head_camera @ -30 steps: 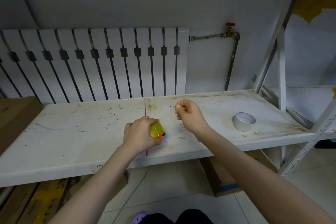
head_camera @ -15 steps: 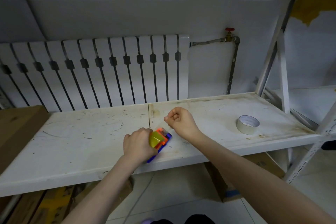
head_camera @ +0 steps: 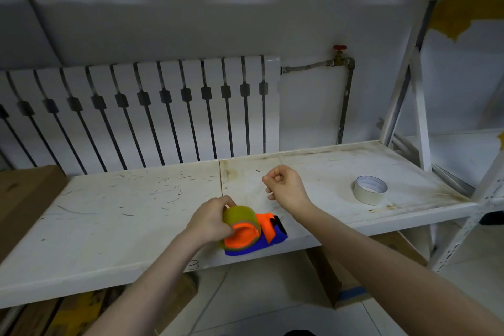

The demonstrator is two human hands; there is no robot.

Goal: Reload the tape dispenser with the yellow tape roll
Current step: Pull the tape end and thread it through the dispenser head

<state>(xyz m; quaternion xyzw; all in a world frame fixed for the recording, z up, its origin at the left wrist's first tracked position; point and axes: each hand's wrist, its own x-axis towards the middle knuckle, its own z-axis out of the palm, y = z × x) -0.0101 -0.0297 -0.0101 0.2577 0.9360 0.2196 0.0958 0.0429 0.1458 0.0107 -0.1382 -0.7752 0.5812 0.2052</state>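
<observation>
While our left hand (head_camera: 211,222) wraps its fingers around the yellow tape roll (head_camera: 240,222), seated on the orange hub of the blue tape dispenser (head_camera: 268,237) at the front edge of the white shelf (head_camera: 122,215), our right hand (head_camera: 286,187) hovers above, curled into a loose fist; whether it pinches anything, we cannot tell. A white tape roll (head_camera: 370,189) lies well apart, to the right.

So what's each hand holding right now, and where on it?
The left hand grips the yellow tape roll by its left rim, on the dispenser. The right hand is fisted; anything pinched cannot be told.
</observation>
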